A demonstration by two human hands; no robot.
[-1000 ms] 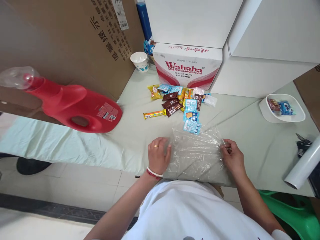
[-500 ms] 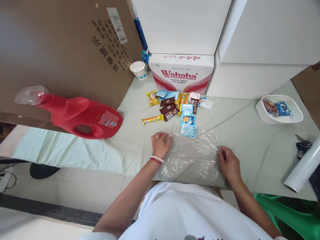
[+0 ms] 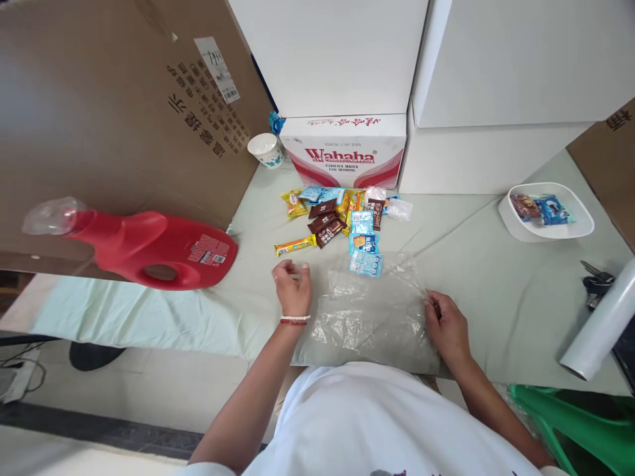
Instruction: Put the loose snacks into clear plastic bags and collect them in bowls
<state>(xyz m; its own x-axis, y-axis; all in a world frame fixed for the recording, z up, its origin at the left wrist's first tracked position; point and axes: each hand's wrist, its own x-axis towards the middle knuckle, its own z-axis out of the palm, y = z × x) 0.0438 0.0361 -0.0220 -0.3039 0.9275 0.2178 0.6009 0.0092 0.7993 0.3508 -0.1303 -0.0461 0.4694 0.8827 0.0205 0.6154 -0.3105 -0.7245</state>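
Observation:
A clear plastic bag [image 3: 372,324] lies flat at the table's front edge. My right hand [image 3: 449,330] pinches its right edge between thumb and fingers. To the left of the bag is my left hand [image 3: 294,289], loosely curved with the thumb apart and nothing in it. Just beyond that hand lies a yellow snack bar [image 3: 296,245]. Several brown cocoa packets [image 3: 330,233] and blue snack packets [image 3: 364,243] are heaped further back, the nearest blue one touching or overlapping the bag's far edge.
A red detergent bottle [image 3: 163,251] lies at the left, by a brown carton [image 3: 124,132]. A paper cup [image 3: 266,151] and a Wahaha box [image 3: 347,155] stand at the back. At the right are a white tub [image 3: 575,230] with packets, keys [image 3: 598,274] and a white roll [image 3: 598,330].
My left hand has moved left, off the bag's left side, and its thumb now stands apart. My right hand keeps hold of the bag's edge. The view has shifted slightly.

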